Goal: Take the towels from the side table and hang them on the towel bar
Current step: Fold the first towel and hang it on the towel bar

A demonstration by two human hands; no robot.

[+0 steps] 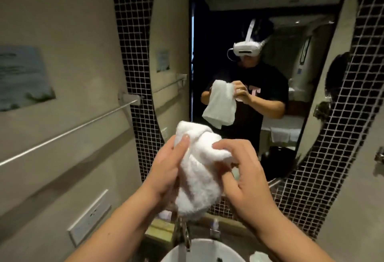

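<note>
A white towel [197, 170] hangs bunched between both hands, in front of the mirror and above the sink. My left hand [166, 168] grips its left side, thumb pressed on the front of the cloth. My right hand [243, 170] pinches the towel's upper right fold with curled fingers. The towel bar [68, 131], a thin white rod, runs along the left wall and ends at a bracket [129, 97] beside the tiled strip. The bar carries nothing. The side table is out of view.
A large mirror [270, 22] framed by dark mosaic tile faces me and reflects a person holding the towel. Below are a white sink [199, 249] and chrome tap [182, 232]. A wall socket plate [89, 218] and a picture [22, 76] sit on the left wall.
</note>
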